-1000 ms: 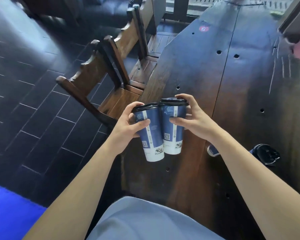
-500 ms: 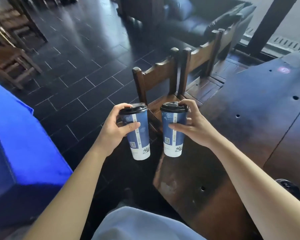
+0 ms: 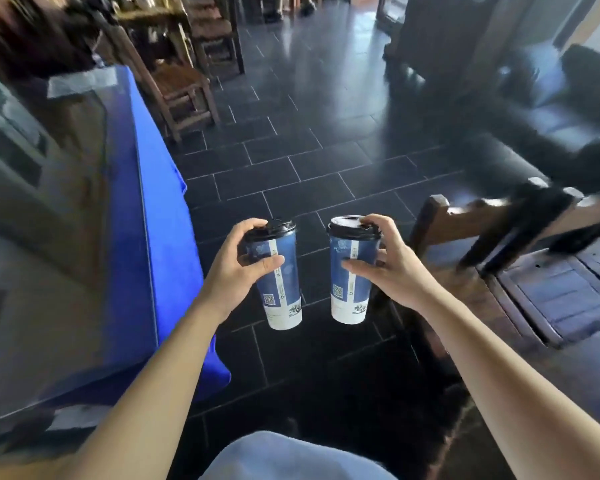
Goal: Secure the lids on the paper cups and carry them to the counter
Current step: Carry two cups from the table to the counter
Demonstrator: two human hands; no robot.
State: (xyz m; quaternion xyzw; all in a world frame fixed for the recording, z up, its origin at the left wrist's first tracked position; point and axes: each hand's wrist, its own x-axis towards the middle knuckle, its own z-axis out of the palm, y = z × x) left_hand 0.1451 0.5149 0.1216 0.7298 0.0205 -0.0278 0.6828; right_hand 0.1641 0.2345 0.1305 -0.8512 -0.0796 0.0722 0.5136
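Note:
I hold two tall blue and white paper cups with black lids in the air above the dark tiled floor. My left hand (image 3: 238, 268) grips the left cup (image 3: 282, 289) near its top, a finger on its black lid (image 3: 274, 227). My right hand (image 3: 392, 268) grips the right cup (image 3: 350, 292) the same way, fingers over its black lid (image 3: 352, 226). Both cups are upright, a hand's width apart, and both lids sit flat on the rims.
A table with a blue cloth and glass top (image 3: 146, 188) runs along my left. Wooden chairs (image 3: 465, 223) and the dark wooden table's edge (image 3: 568, 296) lie to my right. More wooden chairs (image 3: 184, 88) stand far left, dark sofas (image 3: 551, 109) at far right. Dark tiled floor (image 3: 309, 168) stretches ahead.
The view has swung left, away from the wooden table toward the floor and blue-clothed table. The two cups, touching a second ago, are now held apart.

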